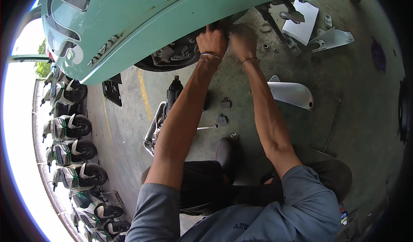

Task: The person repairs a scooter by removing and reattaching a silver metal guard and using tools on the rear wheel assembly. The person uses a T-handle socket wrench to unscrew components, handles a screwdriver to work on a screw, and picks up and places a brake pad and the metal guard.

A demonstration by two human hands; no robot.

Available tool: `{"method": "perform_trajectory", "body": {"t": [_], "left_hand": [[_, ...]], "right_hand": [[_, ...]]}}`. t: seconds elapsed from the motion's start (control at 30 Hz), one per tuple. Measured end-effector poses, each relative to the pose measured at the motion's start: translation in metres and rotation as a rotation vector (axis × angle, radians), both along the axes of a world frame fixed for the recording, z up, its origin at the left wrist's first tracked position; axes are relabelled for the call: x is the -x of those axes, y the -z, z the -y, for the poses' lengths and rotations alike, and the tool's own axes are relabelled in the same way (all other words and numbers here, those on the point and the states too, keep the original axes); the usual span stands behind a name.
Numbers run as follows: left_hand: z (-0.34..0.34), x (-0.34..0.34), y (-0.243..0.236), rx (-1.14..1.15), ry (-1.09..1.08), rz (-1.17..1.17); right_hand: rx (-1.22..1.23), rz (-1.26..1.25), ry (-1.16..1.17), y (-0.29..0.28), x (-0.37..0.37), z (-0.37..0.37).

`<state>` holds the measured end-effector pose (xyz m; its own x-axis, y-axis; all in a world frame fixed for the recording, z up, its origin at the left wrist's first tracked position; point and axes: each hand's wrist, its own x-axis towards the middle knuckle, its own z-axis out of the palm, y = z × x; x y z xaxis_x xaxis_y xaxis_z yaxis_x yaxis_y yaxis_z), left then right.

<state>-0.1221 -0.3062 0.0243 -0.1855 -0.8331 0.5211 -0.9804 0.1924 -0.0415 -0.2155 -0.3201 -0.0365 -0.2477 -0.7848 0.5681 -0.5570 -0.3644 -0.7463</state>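
A pale green scooter body [142,31] fills the top of the view, with a wheel [165,59] showing beneath its lower edge. My left hand [212,43] reaches up under that edge beside the wheel. Its fingers are curled in, and their tips vanish into the dark, so what they grip is hidden. Close by on the right, my right hand [243,44] is smeared by motion. Its finger shape and anything in it cannot be made out. Below my hands, two small dark brake pads [226,103] lie on the floor between my forearms.
A black power tool [174,91] and a chrome part [150,132] lie left of my left forearm. To the right are a silver cover [290,95], a white panel [303,21], a pale bracket [333,40] and a purple cloth [378,55]. Parked scooters [71,151] line the left.
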Motion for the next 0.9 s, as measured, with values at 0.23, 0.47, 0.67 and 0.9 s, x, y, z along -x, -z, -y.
{"method": "perform_trajectory", "body": {"t": [0.23, 0.47, 0.67, 0.9], "left_hand": [[0.0, 0.0, 0.007, -0.094, 0.005, -0.033], [-0.004, -0.01, -0.001, -0.173, 0.13, 0.051], [-0.138, -0.084, -0.035, -0.272, 0.697, 0.137], [-0.316, -0.261, 0.026, -0.342, 0.028, -0.255]], "right_hand": [[-0.185, 0.622, -0.151, 0.056, 0.001, -0.013], [-0.736, 1.551, 0.008, 0.08, -0.004, -0.085], [-0.937, 1.6, -0.048, 0.113, -0.022, -0.125], [-1.139, 1.316, -0.372, 0.128, -0.044, -0.154]]}}
